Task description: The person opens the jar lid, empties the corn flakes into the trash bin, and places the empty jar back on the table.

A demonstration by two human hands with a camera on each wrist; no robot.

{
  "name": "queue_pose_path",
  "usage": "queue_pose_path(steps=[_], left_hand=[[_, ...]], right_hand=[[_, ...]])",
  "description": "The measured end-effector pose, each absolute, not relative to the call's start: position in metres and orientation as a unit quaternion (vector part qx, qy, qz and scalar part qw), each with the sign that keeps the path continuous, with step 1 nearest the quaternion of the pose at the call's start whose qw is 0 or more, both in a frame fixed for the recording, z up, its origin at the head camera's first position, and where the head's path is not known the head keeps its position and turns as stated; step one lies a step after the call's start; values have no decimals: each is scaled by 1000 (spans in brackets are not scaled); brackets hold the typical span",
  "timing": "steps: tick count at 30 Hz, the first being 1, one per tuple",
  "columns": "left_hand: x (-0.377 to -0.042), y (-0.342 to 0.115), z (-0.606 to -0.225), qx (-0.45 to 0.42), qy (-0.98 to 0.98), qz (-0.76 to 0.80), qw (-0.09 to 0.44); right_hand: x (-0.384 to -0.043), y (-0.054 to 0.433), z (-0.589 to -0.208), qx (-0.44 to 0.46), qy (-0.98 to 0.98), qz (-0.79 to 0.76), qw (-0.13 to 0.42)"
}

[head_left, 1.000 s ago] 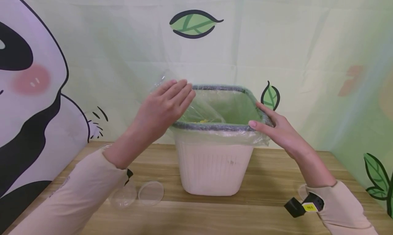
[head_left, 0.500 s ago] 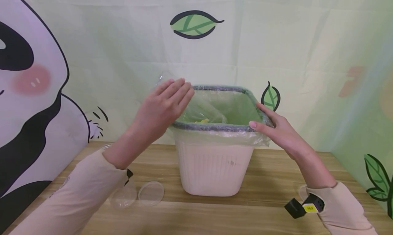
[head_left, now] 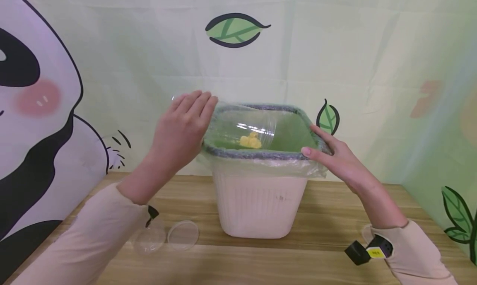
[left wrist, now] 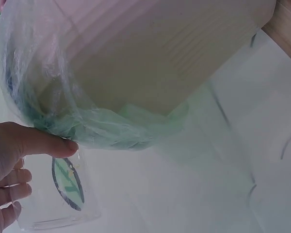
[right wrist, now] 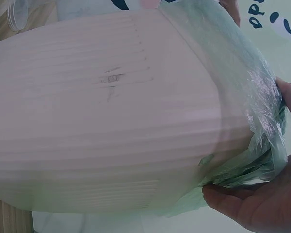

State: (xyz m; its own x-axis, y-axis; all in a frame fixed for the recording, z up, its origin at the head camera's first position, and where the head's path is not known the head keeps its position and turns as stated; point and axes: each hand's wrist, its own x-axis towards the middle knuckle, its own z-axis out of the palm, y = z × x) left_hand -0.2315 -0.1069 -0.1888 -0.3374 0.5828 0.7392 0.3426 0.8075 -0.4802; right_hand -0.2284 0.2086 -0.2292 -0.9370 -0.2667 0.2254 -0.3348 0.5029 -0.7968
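A clear plastic cup lies tilted sideways over the bin's mouth, its open end facing right. My left hand holds it with fingers along the far side; the left wrist view shows the thumb and curled fingers around the cup. Soft yellow lumps show near the cup's mouth. Below stands a white ribbed bin, lined with a thin green bag folded over the rim. My right hand grips the bin's right rim through the bag, thumb in front and fingers behind.
On the wooden table, a clear round lid and another clear round piece lie left of the bin. A further clear round edge shows beside my right sleeve. A printed cloth wall stands behind.
My left hand has shifted left and slightly up, tipping the cup so it shows more fully over the bin. The yellow lumps are plainer. My right hand stays on the rim.
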Motion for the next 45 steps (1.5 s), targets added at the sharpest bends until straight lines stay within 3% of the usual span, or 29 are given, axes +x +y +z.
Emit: queue_pose_path(steps=[45], left_hand=[[-233,-113,-168,-297,-812,161,475]], right_hand=[[-230,209,-229,167,-870,463,38]])
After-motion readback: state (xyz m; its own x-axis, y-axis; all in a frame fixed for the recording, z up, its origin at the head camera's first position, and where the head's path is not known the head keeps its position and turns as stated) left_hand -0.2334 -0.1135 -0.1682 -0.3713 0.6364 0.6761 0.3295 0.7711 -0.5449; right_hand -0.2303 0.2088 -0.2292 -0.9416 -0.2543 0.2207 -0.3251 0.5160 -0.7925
